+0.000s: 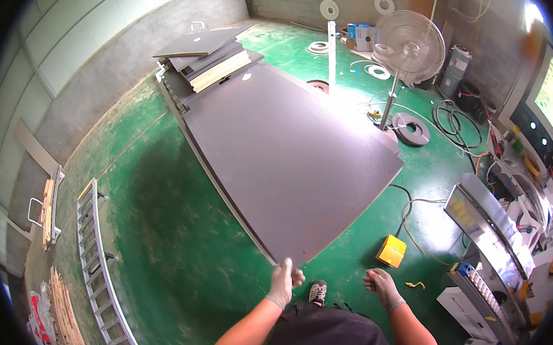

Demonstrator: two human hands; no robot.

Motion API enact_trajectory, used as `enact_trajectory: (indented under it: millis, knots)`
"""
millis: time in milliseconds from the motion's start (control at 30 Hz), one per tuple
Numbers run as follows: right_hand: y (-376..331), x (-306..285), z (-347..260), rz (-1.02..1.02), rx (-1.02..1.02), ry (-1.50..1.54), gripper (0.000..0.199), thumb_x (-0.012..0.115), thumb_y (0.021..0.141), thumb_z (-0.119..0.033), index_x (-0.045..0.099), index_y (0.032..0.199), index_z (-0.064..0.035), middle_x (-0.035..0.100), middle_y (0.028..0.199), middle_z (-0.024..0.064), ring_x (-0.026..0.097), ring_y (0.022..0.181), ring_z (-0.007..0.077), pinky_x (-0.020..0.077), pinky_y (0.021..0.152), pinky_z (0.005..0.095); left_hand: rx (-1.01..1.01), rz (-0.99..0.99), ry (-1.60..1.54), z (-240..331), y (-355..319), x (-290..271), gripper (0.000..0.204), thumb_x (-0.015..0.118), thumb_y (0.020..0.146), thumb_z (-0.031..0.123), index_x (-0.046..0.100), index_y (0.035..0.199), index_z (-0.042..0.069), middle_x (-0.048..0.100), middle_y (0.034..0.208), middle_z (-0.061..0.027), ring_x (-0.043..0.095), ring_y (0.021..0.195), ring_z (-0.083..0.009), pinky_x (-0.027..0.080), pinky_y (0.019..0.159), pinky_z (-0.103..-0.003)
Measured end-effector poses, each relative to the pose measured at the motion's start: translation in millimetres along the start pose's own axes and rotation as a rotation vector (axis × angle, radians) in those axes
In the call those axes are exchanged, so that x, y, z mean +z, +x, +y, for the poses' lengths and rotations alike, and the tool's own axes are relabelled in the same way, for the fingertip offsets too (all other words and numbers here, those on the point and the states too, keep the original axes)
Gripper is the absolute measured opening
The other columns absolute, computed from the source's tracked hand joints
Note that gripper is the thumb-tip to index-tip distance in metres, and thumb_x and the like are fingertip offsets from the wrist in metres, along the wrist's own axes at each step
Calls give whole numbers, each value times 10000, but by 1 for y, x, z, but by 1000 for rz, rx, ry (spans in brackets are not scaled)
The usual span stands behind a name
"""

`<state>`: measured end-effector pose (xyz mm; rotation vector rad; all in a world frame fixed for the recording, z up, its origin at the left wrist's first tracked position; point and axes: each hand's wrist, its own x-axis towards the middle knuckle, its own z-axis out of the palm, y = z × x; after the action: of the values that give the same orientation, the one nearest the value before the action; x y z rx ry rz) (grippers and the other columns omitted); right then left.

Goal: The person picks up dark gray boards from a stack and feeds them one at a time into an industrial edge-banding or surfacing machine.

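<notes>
One big grey board (284, 154), near corner up off green floor (163, 229). Our left hand (283, 282) pinches that corner to lift it. Our right hand (381, 285) loose, holds nothing, beside yellow box (391, 250).

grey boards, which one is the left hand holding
The big dark grey board, gripped at its near corner by the left hand; the others lie stacked at its far end.

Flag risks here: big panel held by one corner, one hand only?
1. The left hand alone pinches the corner of the large grey panel; the right hand is off it, so it may slip or twist.
2. The panel's far edge is close to the standing fan.
3. Cables and a yellow box lie underfoot.
</notes>
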<state>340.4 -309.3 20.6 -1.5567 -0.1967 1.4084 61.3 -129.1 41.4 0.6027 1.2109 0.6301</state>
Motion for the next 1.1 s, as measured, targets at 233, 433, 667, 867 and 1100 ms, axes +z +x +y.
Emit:
enact_trajectory:
  millis: [233,433,667,867,1100]
  knots:
    - [30,71,-29,-147,-51,320,493,618,1004,-376,540,1322,-7,646,1202,149,653,1025,225,553,898,380,-62,-123,334,-16,-57,-65,506,524,1035,483,631,933,-1,694,890,-99,683,806,-210,583,749,-347]
    - [31,114,-40,-273,67,611,482,654,985,-357,578,1273,22,647,1238,121,621,1140,256,498,1024,460,245,55,-208,39,27,-84,425,512,1057,386,558,1196,-13,616,1213,-138,641,1068,-257,560,900,-415]
    - [-8,71,-67,-84,-151,431,515,684,963,-382,625,1180,82,698,1054,116,690,922,211,578,892,375,74,-159,250,71,1,-64,488,462,1058,477,565,1255,43,668,1147,-90,671,986,-239,577,769,-397]
    - [-26,-17,-58,134,-303,491,459,684,951,-378,663,1062,66,702,967,101,670,849,176,559,797,315,-119,-367,204,36,-64,16,521,481,1043,478,518,1348,58,612,1265,-120,618,1134,-305,528,940,-494]
    - [-119,-104,-24,376,-251,621,350,655,959,-338,689,985,9,698,898,69,641,750,163,532,720,311,-378,-413,-175,-16,-72,48,482,482,1039,371,482,1410,64,508,1439,-143,484,1330,-341,389,1137,-517]
